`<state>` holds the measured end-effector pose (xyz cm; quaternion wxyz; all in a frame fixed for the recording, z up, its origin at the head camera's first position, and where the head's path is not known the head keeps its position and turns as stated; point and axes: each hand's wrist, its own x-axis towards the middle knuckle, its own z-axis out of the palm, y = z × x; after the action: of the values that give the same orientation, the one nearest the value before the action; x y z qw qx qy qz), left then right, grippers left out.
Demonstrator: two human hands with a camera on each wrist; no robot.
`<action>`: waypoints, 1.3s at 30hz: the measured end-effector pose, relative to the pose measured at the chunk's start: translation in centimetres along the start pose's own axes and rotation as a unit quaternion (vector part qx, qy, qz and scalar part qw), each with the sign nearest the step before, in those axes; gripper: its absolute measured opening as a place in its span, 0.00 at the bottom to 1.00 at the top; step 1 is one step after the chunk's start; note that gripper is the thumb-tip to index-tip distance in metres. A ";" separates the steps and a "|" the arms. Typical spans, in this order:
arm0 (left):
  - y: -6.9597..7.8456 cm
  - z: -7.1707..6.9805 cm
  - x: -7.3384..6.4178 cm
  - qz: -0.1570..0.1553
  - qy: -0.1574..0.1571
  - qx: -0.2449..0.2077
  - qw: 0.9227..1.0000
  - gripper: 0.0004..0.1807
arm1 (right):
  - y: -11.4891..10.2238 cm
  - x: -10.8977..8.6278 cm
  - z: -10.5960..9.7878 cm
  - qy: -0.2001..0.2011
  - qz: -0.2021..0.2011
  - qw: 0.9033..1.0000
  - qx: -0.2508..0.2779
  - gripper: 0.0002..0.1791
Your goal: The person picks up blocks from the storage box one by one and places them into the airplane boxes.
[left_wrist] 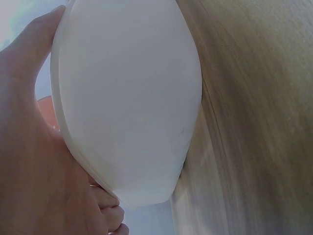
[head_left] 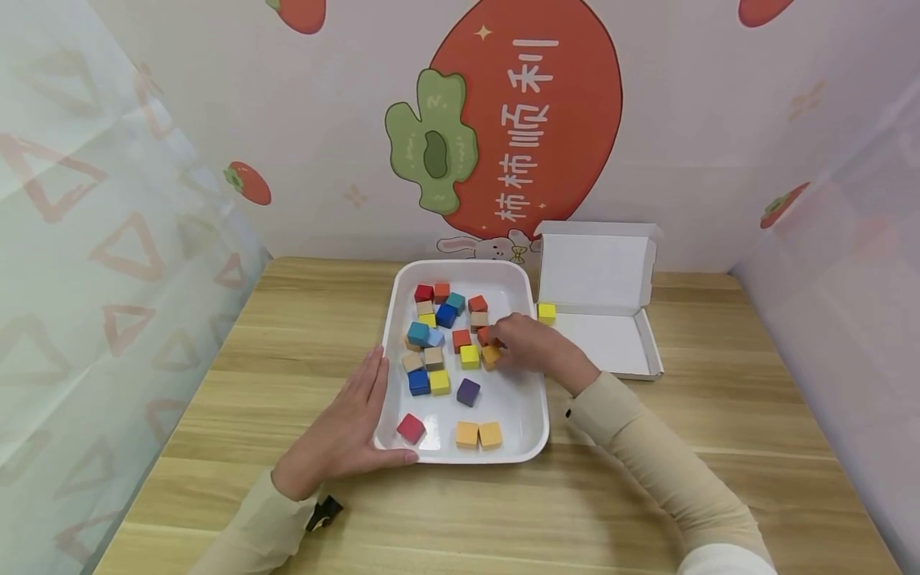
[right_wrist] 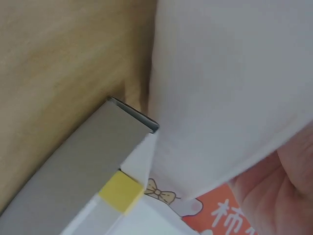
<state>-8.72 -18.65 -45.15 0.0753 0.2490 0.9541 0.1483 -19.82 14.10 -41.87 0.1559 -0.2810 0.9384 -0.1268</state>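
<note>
Blocks in red, orange, yellow, blue, teal, purple and tan sit in a white tray on a wooden surface; most bunch in its middle and far part. Nearer the person are a purple block, a red block and two light orange ones side by side. The left hand rests at the tray's near left corner, thumb spread wide from straight fingers. The right hand reaches inside over the right wall, fingertips at an orange block and the red-orange one beyond it; whether it pinches either, I cannot tell. Right of the tray stands an open white box, with a yellow block at its left edge. The left wrist view shows the tray's smooth outer wall, which hides the contents. The right wrist view shows the box's side wall and that yellow block up close, but the tray covers the right fingertips.
</note>
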 end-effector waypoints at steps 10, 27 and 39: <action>0.0 0.1 0.0 -0.002 -0.001 0.002 1.000 0.77 | 0.1 -2.6 -4.7 0.055 -0.010 0.998 0.021 0.17; 0.1 -0.1 -0.1 -0.001 0.000 0.001 1.000 0.78 | 5.6 -6.7 -6.7 0.113 0.056 0.992 0.031 0.13; 0.3 -0.2 0.0 -0.005 -0.001 0.001 1.000 0.78 | 7.8 -5.1 -3.1 0.091 0.084 0.992 0.031 0.13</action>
<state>-8.59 -18.42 -44.90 0.0767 0.2446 0.9553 0.1472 -20.67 23.81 -40.42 0.0892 -0.1830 0.9647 -0.1673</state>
